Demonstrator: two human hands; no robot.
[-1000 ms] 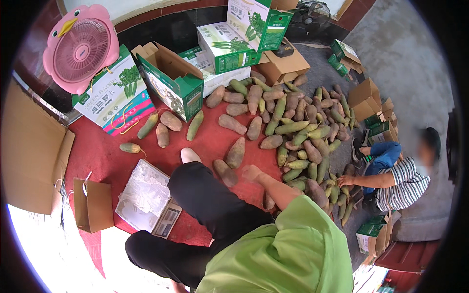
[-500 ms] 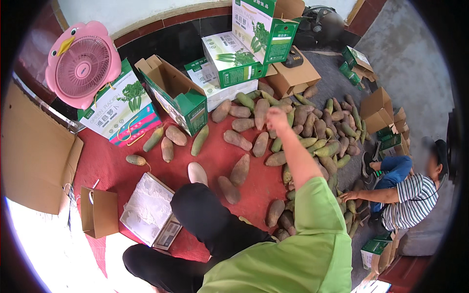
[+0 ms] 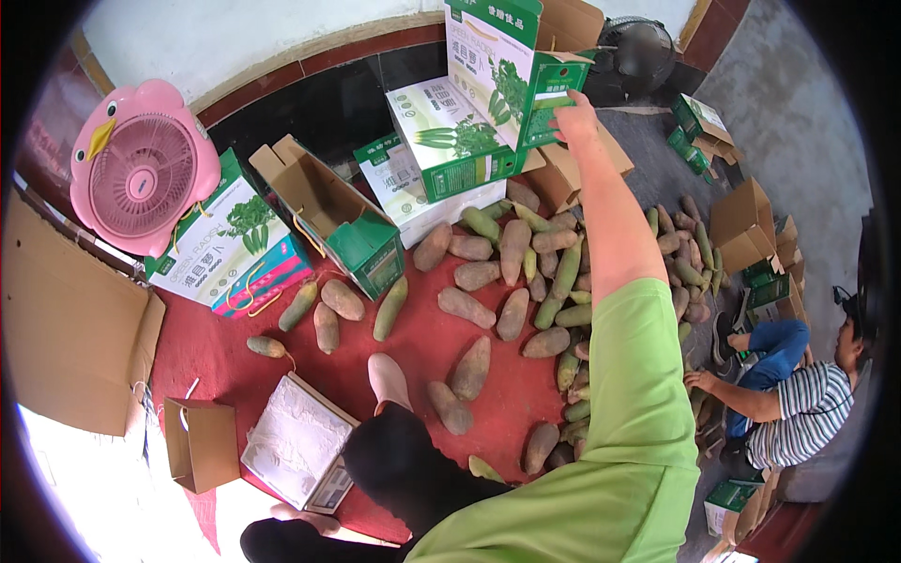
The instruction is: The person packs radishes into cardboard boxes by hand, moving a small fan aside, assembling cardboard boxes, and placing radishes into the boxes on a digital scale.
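Right fingers (image 3: 566,114) grasping flap of tall green-and-white box (image 3: 497,66) | beside brown carton (image 3: 563,174) | left hand unseen

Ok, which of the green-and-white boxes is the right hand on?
The topmost box of the stack by the wall; the right hand grips its open green flap. The others lie lower, untouched.

The right hand (image 3: 574,120) has reached from the radishes (image 3: 526,272) up to the green-and-white box (image 3: 507,70).
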